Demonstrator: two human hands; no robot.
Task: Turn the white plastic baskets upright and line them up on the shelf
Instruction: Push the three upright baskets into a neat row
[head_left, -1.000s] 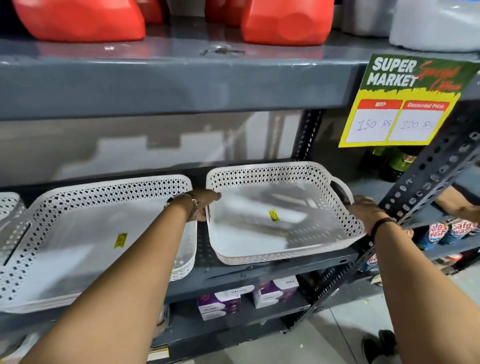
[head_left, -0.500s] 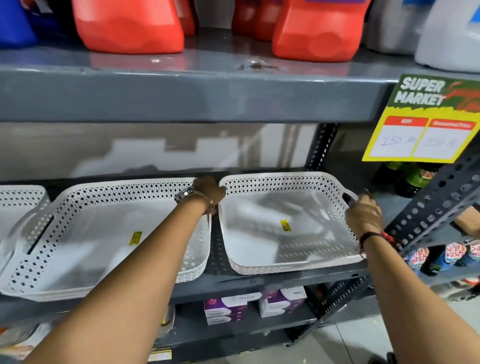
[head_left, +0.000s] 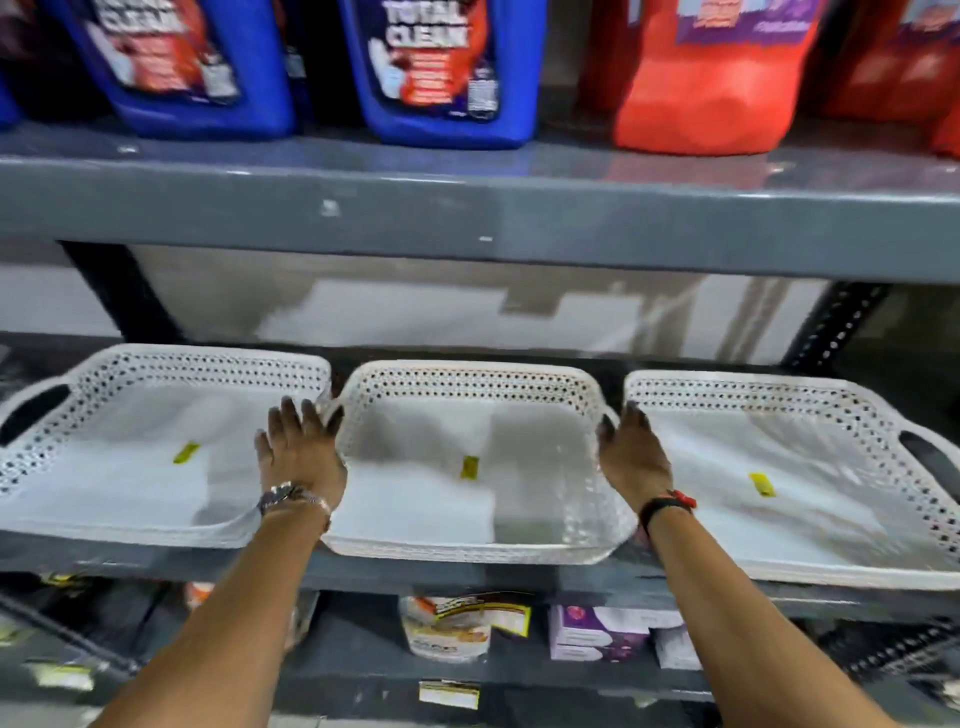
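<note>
Your left hand (head_left: 301, 457) and right hand (head_left: 631, 457), fingers spread flat, press the sides of the middle basket (head_left: 467, 551), a glossy white perforated-rimmed tray sitting upright between two matching baskets on the grey metal shelf (head_left: 467, 577), beneath blue and red jugs.

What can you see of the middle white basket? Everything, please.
The middle basket is shallow, white, plastic-looking, with perforated lattice walls, a rolled rim, a solid floor and a small yellow sticker on that floor. It sits upright, open side up, on the grey shelf, front edge slightly overhanging. The left hand and right hand lie flat against its side ends.
</note>
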